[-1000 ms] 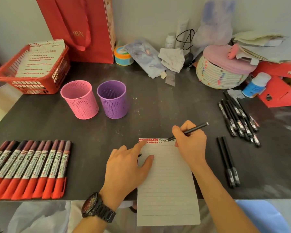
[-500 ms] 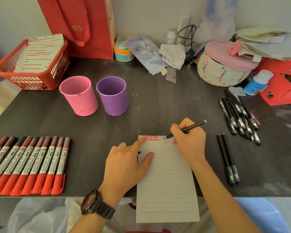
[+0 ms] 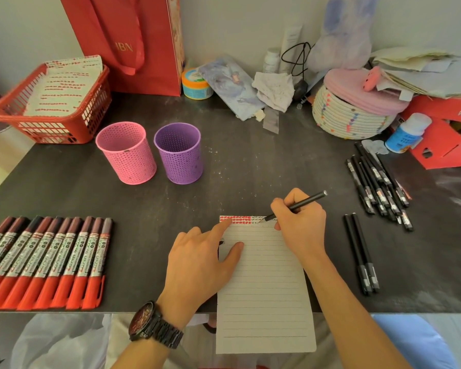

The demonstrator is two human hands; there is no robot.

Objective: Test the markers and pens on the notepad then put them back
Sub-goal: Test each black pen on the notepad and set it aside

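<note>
R hand (image 3: 300,225): curled round black pen (image 3: 304,202), writing grip, pinched low on barrel.
Pen axis: tip on top line of notepad (image 3: 264,288), just L of R knuckles. Barrel slants up + away to R, back end clear past the knuckles.
L hand (image 3: 200,262): fingers straight + spread, pressing pad's L side flat. Index reaches the red marks at top.
Pad: between both hands, near end overhangs table edge.
Pair of pens (image 3: 361,251): just R of R hand, long axes running away from person. Prob. the tested ones.
Pile of pens (image 3: 378,182): further R + beyond.
Markers (image 3: 45,262): row well L of L hand.
Next (guess): pen goes R. R hand nearer; L would have to cross.
</note>
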